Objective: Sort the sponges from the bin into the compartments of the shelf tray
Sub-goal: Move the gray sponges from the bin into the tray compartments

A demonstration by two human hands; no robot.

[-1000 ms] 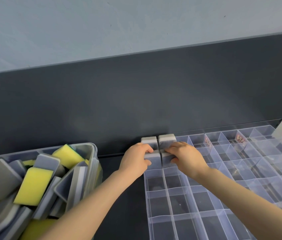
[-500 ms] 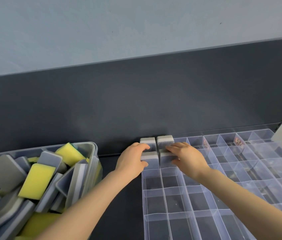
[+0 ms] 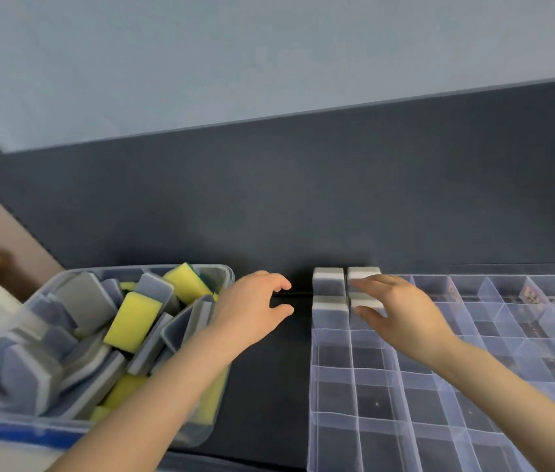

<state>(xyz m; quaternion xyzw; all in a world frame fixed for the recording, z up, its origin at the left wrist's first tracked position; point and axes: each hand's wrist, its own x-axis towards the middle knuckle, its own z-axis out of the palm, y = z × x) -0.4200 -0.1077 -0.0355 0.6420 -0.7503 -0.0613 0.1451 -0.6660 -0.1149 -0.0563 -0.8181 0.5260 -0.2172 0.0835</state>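
Your left hand [image 3: 252, 308] is drawing back from the four grey sponges [image 3: 328, 284] standing in the far-left compartments of the tray [image 3: 351, 369], loosely curled and empty, while your right hand [image 3: 402, 311] is touching them with straight fingers — probably light and squashy, best pinched across the short sides — and the bin [image 3: 201, 267] is holding many more.

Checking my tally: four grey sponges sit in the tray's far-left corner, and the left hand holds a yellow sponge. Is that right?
Not quite. The left hand holds nothing: it hangs empty between the bin and the tray. The yellow sponges lie in the bin. The four grey sponges do sit in the tray's far-left corner, as the head view shows.
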